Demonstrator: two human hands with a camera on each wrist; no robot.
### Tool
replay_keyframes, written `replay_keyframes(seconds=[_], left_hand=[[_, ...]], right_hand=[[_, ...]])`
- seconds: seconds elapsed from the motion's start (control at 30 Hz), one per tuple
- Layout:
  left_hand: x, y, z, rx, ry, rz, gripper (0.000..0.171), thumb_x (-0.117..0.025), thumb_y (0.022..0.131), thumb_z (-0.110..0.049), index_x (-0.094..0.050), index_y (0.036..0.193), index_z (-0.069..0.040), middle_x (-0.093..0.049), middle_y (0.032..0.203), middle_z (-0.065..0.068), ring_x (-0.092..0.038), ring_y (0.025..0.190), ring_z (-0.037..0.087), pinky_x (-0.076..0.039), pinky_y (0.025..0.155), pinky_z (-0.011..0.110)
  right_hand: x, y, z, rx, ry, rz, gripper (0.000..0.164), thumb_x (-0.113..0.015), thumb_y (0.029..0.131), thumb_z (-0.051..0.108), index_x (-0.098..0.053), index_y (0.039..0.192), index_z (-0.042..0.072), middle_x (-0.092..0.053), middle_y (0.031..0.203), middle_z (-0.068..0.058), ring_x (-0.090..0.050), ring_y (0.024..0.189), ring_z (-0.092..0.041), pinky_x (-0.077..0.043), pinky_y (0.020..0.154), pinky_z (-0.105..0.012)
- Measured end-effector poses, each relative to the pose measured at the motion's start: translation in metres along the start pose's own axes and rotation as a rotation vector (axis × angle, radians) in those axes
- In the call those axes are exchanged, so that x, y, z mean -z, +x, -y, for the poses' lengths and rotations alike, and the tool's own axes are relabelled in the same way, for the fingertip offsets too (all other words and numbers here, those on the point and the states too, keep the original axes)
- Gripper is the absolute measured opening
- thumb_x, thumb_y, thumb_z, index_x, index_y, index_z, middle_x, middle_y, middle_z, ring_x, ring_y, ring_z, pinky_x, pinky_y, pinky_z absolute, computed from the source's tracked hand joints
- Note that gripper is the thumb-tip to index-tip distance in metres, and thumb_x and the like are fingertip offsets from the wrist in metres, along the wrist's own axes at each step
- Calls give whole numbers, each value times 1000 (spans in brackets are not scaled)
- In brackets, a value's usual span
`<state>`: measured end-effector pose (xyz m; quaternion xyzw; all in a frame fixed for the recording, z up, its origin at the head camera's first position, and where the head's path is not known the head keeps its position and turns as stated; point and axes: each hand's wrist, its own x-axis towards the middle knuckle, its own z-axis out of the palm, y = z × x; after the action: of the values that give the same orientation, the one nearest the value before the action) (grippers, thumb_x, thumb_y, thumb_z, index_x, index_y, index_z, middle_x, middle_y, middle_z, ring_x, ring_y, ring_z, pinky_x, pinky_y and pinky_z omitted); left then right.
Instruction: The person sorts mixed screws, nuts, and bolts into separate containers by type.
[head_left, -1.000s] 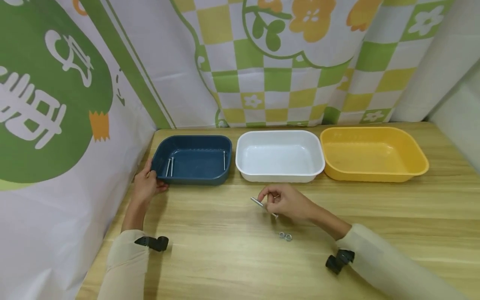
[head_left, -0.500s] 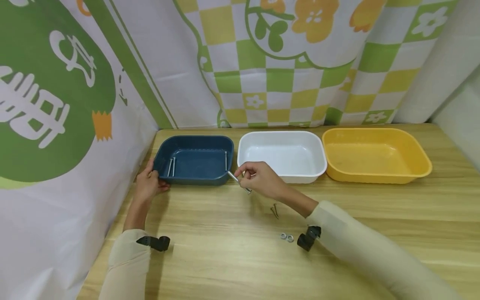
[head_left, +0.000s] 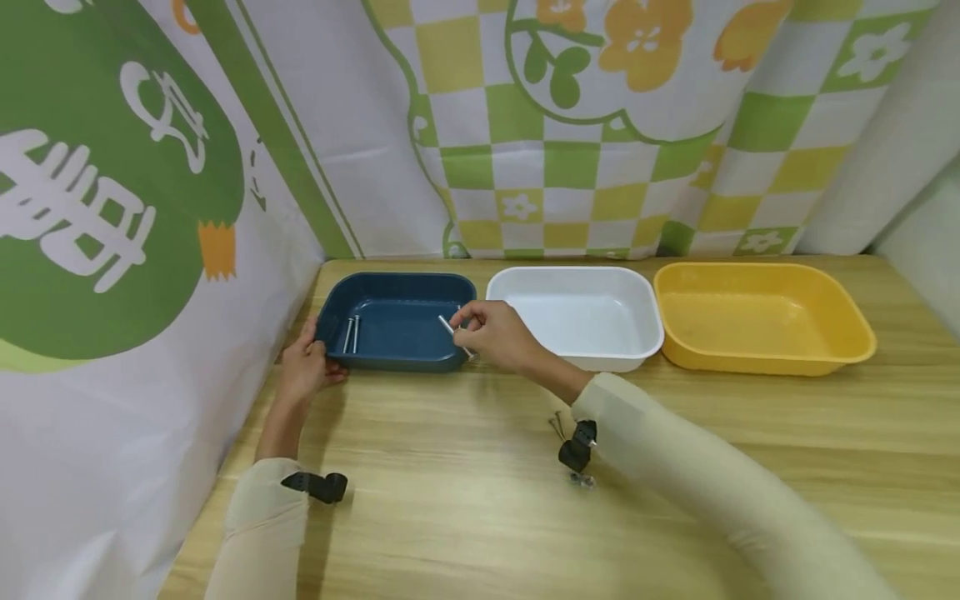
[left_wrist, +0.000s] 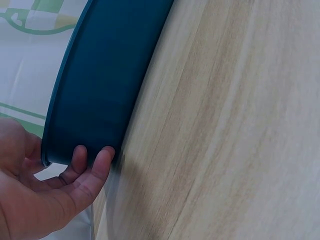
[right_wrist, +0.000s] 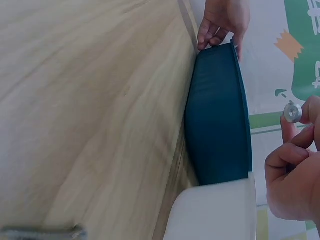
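Observation:
My right hand [head_left: 495,335] pinches a silver bolt [head_left: 446,325] between thumb and fingers, above the right end of the blue tray [head_left: 397,364]. In the right wrist view the bolt's round head [right_wrist: 293,112] shows end-on. My left hand [head_left: 303,367] grips the tray's near left corner, its fingertips [left_wrist: 106,152] against the outer wall in the left wrist view. Two long bolts [head_left: 352,335] lie side by side in the tray's left part. Another bolt at its right end is mostly hidden behind my right hand.
To the right stand a white tray [head_left: 577,360] and a yellow tray [head_left: 765,365]. Two thin screws [head_left: 556,425] and some small nuts [head_left: 581,480] lie on the wooden table [head_left: 435,500], near the right sleeve and its black wrist camera [head_left: 576,450]. A patterned sheet hangs behind.
My right hand has carried the bolt leftward and away from me, from in front of the white tray to over the blue tray's right end. The left hand keeps its grip on the corner.

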<state>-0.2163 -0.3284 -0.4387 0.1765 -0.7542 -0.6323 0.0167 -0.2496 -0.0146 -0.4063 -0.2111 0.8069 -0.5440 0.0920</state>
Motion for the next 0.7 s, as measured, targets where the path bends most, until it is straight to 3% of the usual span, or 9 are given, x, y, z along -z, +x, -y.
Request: replay_keyframes(seconds=[0.17, 0.33, 0.5, 0.57, 0.7], left_hand=[[1, 0, 1, -2, 0, 12, 57, -29, 106, -7, -17, 161, -19, -42, 135, 25, -59, 58, 13, -58, 61, 30], [-1, -1, 2, 2, 11, 8, 57, -28, 106, -6, -17, 161, -18, -43, 129, 28, -59, 58, 13, -58, 61, 31], [-2, -1, -1, -10, 42, 8, 57, -28, 105, -7, -19, 161, -18, -40, 143, 21, -57, 60, 12, -58, 63, 31], [-2, -1, -2, -18, 46, 9, 57, -28, 106, -7, -19, 161, -18, -43, 138, 23, -56, 61, 12, -58, 63, 32], [-1, -1, -1, -30, 40, 2, 56, -29, 106, -7, -20, 161, -17, -48, 106, 22, -57, 60, 14, -58, 62, 32]], right_hand=[[-12, 14, 1, 29, -65, -19, 22, -65, 87, 13, -72, 105, 2, -64, 74, -2, -51, 58, -17, -40, 58, -31], [-22, 24, -3, 8, -125, -37, 22, -66, 87, 14, -72, 104, 3, -66, 77, -1, -58, 65, -17, -45, 60, -31], [-26, 32, -5, -37, -155, -68, 17, -70, 89, 15, -74, 102, 6, -68, 81, -2, -63, 69, -17, -49, 64, -32], [-27, 35, -5, -35, -165, -78, 14, -70, 89, 14, -74, 100, 6, -69, 80, -2, -64, 68, -15, -50, 65, -31], [-30, 37, -4, -8, -175, -69, 10, -69, 89, 11, -73, 96, 5, -70, 78, -2, -66, 64, -13, -51, 64, -29]])
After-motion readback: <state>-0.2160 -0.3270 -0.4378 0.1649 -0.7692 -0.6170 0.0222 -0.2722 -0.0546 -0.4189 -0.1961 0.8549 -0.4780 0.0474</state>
